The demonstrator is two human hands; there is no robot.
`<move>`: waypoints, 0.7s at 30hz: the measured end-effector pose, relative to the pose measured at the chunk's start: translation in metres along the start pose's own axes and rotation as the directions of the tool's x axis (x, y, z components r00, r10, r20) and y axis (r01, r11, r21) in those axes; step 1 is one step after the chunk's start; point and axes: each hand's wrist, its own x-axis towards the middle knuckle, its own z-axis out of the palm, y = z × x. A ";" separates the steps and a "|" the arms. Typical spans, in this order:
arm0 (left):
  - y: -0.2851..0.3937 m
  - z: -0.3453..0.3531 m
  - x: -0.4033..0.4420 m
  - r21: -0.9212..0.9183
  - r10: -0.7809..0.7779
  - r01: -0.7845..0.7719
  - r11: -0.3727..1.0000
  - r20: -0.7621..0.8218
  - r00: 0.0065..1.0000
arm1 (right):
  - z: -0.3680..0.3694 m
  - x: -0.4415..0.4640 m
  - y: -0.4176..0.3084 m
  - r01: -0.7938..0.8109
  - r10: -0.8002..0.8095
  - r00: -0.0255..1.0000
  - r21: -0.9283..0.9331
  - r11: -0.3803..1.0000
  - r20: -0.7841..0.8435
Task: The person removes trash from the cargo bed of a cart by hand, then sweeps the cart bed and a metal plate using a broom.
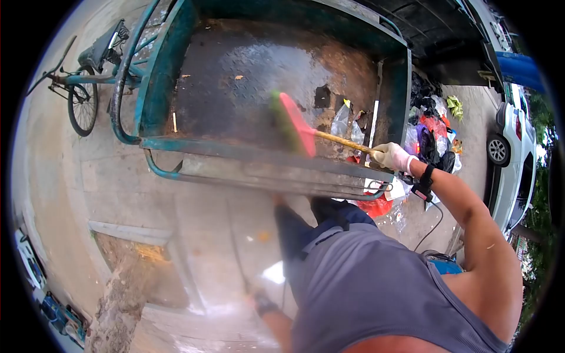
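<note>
My right hand (393, 157), in a white glove, is closed round the wooden handle of a broom (341, 141). The broom's pink head (297, 123) with green bristles is blurred and lies over the rusty bed (235, 100) of a teal metal cart. Low in the view, my left hand (262, 301) hangs beside my body, away from the cart. Its fingers are smeared, so I cannot make out their pose or whether they hold anything.
The cart's side rail (265, 156) runs between my body and the bed. Clear plastic scraps (341, 120) lie in the bed's right end. Bagged rubbish (432, 132) is heaped on the ground beyond. A bicycle wheel (82, 101) stands left; a white car (515, 135) is right.
</note>
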 end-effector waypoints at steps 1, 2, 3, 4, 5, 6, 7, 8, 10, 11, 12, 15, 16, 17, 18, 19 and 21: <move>0.002 -0.004 0.001 0.046 0.015 -0.015 0.999 0.007 1.000 | -0.005 0.006 0.028 0.025 -0.026 0.998 -0.025 0.999 -0.063; 0.004 -0.007 0.004 0.094 0.030 -0.032 0.995 0.015 0.999 | -0.016 0.007 0.044 -0.076 0.071 0.995 -0.085 0.993 -0.068; 0.009 -0.009 0.008 0.141 0.041 -0.044 0.989 0.024 0.999 | -0.027 -0.008 0.051 -0.051 0.018 0.988 -0.216 0.975 -0.151; 0.012 -0.010 0.012 0.177 0.046 -0.051 0.983 0.033 0.998 | -0.037 -0.022 0.055 -0.080 0.031 0.982 -0.266 0.961 -0.186; 0.015 -0.011 0.013 0.208 0.060 -0.068 0.976 0.047 0.997 | -0.043 -0.030 0.064 -0.043 -0.041 0.971 -0.338 0.940 -0.237; 0.019 -0.010 0.017 0.242 0.066 -0.078 0.967 0.056 0.996 | -0.048 -0.038 0.073 0.000 -0.082 0.964 -0.311 0.951 -0.252; 0.024 -0.010 0.020 0.275 0.077 -0.092 0.957 0.068 0.995 | -0.050 -0.043 0.082 0.043 -0.122 0.956 -0.281 0.959 -0.268; 0.029 -0.008 0.022 0.312 0.082 -0.102 0.945 0.078 0.994 | -0.050 -0.050 0.080 0.056 -0.108 0.951 -0.183 0.982 -0.289; 0.037 -0.002 0.027 0.370 0.094 -0.125 0.921 0.099 0.991 | -0.039 -0.051 0.075 0.090 -0.081 0.965 0.023 0.996 -0.248; 0.042 -0.001 0.029 0.397 0.104 -0.141 0.907 0.113 0.988 | -0.032 -0.049 0.072 0.105 -0.075 0.972 0.127 0.986 -0.224; 0.046 0.003 0.029 0.419 0.111 -0.155 0.895 0.127 0.986 | -0.026 -0.046 0.066 0.121 -0.100 0.972 0.093 0.988 -0.211; 0.060 0.008 0.034 0.479 0.144 -0.206 0.854 0.162 0.976 | -0.028 -0.041 0.035 0.015 -0.034 0.991 -0.139 0.990 -0.132; 0.064 0.007 0.035 0.489 0.155 -0.220 0.844 0.170 0.973 | -0.030 -0.030 0.045 0.025 -0.074 0.980 -0.256 0.966 -0.185; 0.066 0.008 0.036 0.500 0.166 -0.236 0.833 0.180 0.969 | -0.035 -0.017 0.055 0.029 -0.125 0.964 -0.373 0.928 -0.235; 0.067 0.006 0.037 0.509 0.181 -0.253 0.823 0.187 0.965 | -0.042 -0.016 0.053 -0.014 -0.083 0.962 -0.349 0.937 -0.260; 0.070 0.002 0.037 0.513 0.191 -0.263 0.817 0.188 0.963 | -0.046 -0.018 0.053 0.000 -0.101 0.945 -0.308 0.951 -0.312; 0.073 -0.001 0.039 0.523 0.218 -0.294 0.800 0.204 0.954 | -0.053 -0.014 0.042 0.024 -0.109 0.918 -0.221 0.975 -0.381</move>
